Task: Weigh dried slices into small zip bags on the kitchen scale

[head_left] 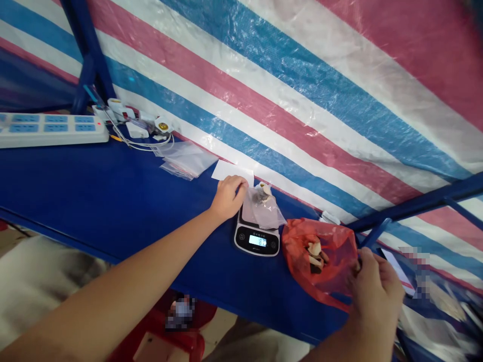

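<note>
Right hand (379, 284): fingers drawn together at the red bag's (341, 241) rim; blurred, grip unclear; a tug could spill its pieces (315, 254).
Left hand (228, 197): narrow, cannot tell if gripping; pressing could skew the scale (258, 249).
Clear bag (269, 213): on the scale, beside the left hand.
Red bag: on the tabletop (151, 201), left of the right hand.

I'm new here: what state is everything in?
Scale, on, display lit, digits blurry.
Small clear bag, bits inside.
Red bag, open, chunks inside.
Power strip, red light lit.
Plastic bags, lying flat.
Left hand, beside the small clear bag, grip unclear.
Right hand, fingers curled at the red bag, grip unclear.
</note>
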### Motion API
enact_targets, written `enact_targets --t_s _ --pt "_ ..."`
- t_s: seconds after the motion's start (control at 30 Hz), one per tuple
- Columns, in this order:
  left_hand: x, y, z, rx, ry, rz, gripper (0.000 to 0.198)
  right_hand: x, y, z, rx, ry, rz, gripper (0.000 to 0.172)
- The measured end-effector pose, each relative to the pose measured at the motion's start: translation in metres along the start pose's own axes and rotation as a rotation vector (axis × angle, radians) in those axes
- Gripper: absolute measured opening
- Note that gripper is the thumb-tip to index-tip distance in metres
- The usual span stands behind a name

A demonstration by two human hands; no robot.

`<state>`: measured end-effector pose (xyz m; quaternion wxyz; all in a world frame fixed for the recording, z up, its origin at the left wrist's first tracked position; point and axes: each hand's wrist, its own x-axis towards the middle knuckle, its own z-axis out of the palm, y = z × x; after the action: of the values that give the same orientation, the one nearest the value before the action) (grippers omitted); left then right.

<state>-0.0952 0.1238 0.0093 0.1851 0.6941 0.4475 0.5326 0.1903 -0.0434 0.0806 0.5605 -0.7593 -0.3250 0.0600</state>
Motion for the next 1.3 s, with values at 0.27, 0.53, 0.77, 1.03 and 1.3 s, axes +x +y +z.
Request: enact_targets --t_s 0.27,0.53,0.77,1.03,1.3 --pt "0.003 -0.016 0.006 -0.095 0.021 -0.138 0.017 -0.03 -0.005 0.058 -0.024 -0.612 0.009 0.031" --pt "-0.003 -0.013 0.005 -0.094 -0.147 0.038 0.033 -0.031 0.005 0.08 -0.12 -0.504 -0.17 0.037" --pt "-0.002 -0.008 0.003 -0.086 -0.277 0.112 0.033 -0.038 -0.001 0.091 -0.192 -0.441 -0.137 0.029" --pt "-0.003 -0.006 0.004 -0.018 -0.325 0.06 0.033 -0.047 -0.015 0.096 -0.24 -0.363 -0.191 0.023" --pt "-0.003 -0.007 0.004 -0.05 -0.325 0.008 0.029 -0.051 -0.007 0.105 0.135 -0.443 -0.04 0.023"
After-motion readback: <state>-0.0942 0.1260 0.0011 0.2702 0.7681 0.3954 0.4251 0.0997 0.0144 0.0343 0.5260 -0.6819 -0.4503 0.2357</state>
